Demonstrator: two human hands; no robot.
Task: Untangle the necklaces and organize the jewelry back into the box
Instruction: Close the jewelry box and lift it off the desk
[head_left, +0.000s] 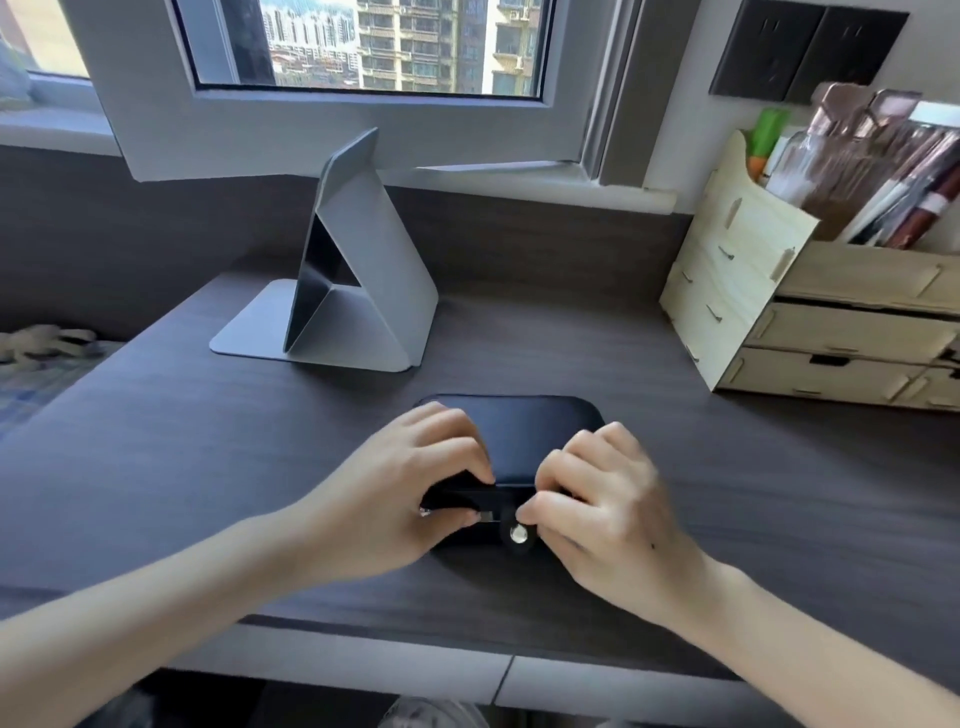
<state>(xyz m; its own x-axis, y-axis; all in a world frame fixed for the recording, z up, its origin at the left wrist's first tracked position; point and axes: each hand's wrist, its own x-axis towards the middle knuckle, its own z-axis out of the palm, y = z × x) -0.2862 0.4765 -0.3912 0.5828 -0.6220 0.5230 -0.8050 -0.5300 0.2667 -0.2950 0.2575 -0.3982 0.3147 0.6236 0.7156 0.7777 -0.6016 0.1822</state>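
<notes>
On the dark desk (208, 467), near its front edge, sits the black box (524, 431), gripped at its near side by the left hand (410, 493) and right hand (602, 509), fingers curled over the lid, thumbs beside the small metal snap (518, 533).

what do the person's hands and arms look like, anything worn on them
Two bare hands, the left hand and the right hand, on bare forearms. No sleeves, gloves, watch, bracelets or rings show in the head view. The fingernails that show look short and plain.
</notes>
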